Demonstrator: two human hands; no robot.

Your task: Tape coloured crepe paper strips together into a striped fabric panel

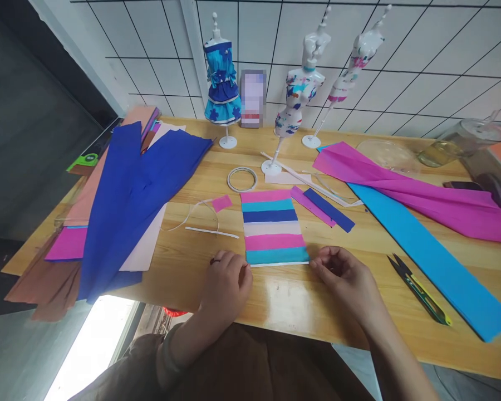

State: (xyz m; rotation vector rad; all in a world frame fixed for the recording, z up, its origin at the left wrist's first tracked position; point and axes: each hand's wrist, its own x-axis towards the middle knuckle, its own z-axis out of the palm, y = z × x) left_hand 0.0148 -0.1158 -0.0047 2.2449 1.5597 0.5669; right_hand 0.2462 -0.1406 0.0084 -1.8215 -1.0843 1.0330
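Observation:
A striped paper panel (271, 228) in pink, teal, dark blue and pale bands lies flat in front of me. Along its near edge runs a narrow white tape strip (279, 264). My right hand (346, 278) pinches the strip's right end between thumb and finger at the panel's corner. At the other corner my left hand (227, 278) is closed, its fingers curled by the strip's left end; its exact grip is partly hidden. Close by are a small pink paper piece (222, 203), a dark blue paper strip (329, 210), a pink paper strip (313, 207) and a thin white strip (212, 232).
Blue crepe paper (137, 189) covers a paper stack at left. A tape roll (242, 179) lies behind the panel. Yellow-green thread snips (420, 289) rest at right beside blue paper (434, 262) and magenta paper (401, 192). A dressed mannequin (223, 83) and two patterned mannequins (298, 94) stand behind.

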